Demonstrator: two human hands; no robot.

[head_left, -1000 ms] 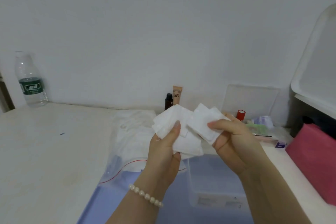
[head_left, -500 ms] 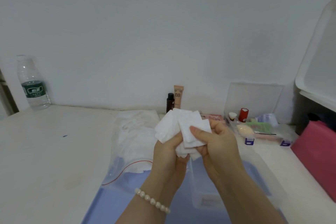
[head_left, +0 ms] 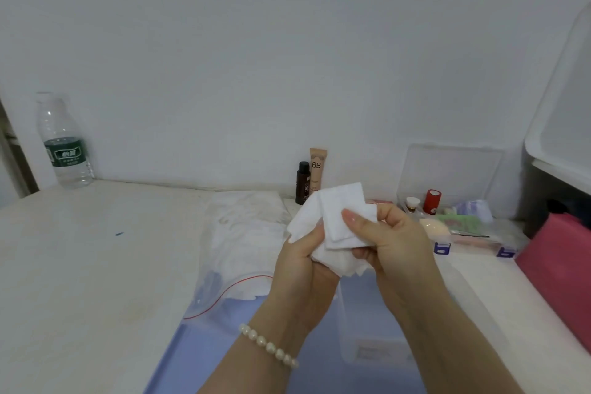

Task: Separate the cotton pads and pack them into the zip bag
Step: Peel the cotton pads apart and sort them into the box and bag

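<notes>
A bunch of white square cotton pads is held above the table between both hands. My left hand grips the bunch from below and the left, thumb up against the pads. My right hand pinches the front pads with its thumb across them and fingers curled behind. The clear zip bag with a red seal line lies flat on the table to the left of my hands, with white pads inside it.
A clear plastic box stands under my hands on a blue mat. A water bottle stands at the back left. Two cosmetic tubes, an open organiser box and a pink case sit at the right.
My hands have come together: the right-hand pads, held apart a second ago, now lie over the left-hand bunch. The view has shifted slightly.
</notes>
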